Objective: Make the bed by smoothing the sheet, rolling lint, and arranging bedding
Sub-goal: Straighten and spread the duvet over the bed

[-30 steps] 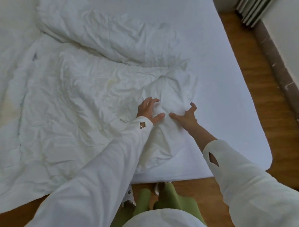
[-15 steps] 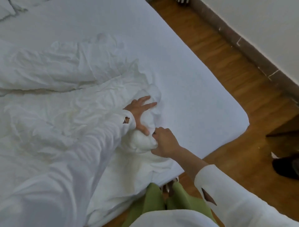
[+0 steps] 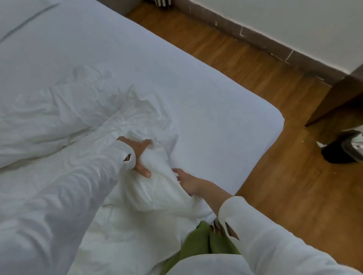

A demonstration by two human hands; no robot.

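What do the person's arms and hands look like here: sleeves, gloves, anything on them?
Both arms wear long, loose white sleeves of crumpled fabric. Each has a small slit-shaped hole near the cuff. The left sleeve reaches the wrist; the right sleeve ends short of it, forearm bare. The left hand and right hand are bare: no gloves; no rings or watch visible.

The fingertips of the left hand [image 3: 138, 155] are buried in a bunched fold of the duvet [image 3: 149, 188], so their hold cannot be judged. The fingers of the right hand [image 3: 189, 181] are tucked under the same fold and hidden. A dark object [image 3: 337, 152] at the right edge is cut off and blurred. A ribbed fixture [image 3: 163, 2] is clipped by the top edge. The pillow [image 3: 17, 15] is cropped at upper left.
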